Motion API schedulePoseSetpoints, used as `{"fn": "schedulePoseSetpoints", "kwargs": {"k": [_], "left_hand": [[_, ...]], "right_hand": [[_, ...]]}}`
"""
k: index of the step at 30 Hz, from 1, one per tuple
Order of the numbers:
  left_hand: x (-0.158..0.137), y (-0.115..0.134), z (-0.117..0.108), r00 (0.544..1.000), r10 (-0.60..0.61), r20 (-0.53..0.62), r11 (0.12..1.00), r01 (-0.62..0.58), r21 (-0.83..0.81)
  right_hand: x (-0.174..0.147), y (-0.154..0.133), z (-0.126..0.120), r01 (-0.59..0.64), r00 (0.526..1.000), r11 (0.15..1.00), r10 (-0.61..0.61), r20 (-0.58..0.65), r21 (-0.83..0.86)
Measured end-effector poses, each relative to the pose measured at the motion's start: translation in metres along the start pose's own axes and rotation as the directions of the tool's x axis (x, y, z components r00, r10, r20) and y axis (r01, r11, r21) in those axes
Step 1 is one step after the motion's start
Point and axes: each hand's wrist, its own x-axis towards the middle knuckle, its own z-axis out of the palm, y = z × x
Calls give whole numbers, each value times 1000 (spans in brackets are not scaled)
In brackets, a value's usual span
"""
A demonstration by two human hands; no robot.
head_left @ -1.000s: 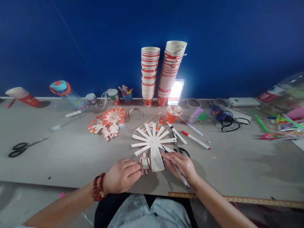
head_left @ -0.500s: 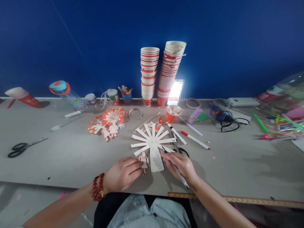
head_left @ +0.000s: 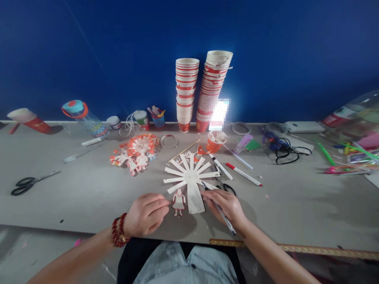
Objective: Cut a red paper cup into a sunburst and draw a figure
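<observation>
A flattened white paper cup (head_left: 195,199) lies before me, its side cut into strips that fan out around the round base, with one wide panel toward me. My right hand (head_left: 226,205) is closed around a pen (head_left: 225,219), its tip over the top of that panel; faint marks show on the paper. Left of the panel lies a cut-out paper doll (head_left: 179,203) in a dress outlined in red, without a visible head. Just left of the doll, my left hand (head_left: 146,215) rests with loosely bent fingers, holding nothing and apart from it.
Black-handled scissors (head_left: 227,188) lie partly under the strips, beside a red marker (head_left: 244,174). Finished-looking paper figures (head_left: 139,152) lie at left, with more scissors (head_left: 26,184) beyond. Two paper cup stacks (head_left: 186,94), a scrap cup (head_left: 215,142) and a bright blurred screen (head_left: 219,115) stand behind.
My left hand has let go of the paper doll and moved a little left, uncovering it. My right hand and the pen look almost unmoved.
</observation>
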Motion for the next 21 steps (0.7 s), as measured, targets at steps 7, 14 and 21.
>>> {"fn": "schedulePoseSetpoints", "kwargs": {"k": [7,14,21], "left_hand": [[-3,0,3,1000,-7,1,1000,7,18],[3,8,6,994,-1,105,1000,3,-21],[13,17,18,970,-102,222,995,104,0]], "right_hand": [[2,-2,-2,10,1000,1000,-10,8,15],[2,-4,-2,-3,998,999,0,56,50],[1,-1,-1,3,999,999,-6,54,54]]}}
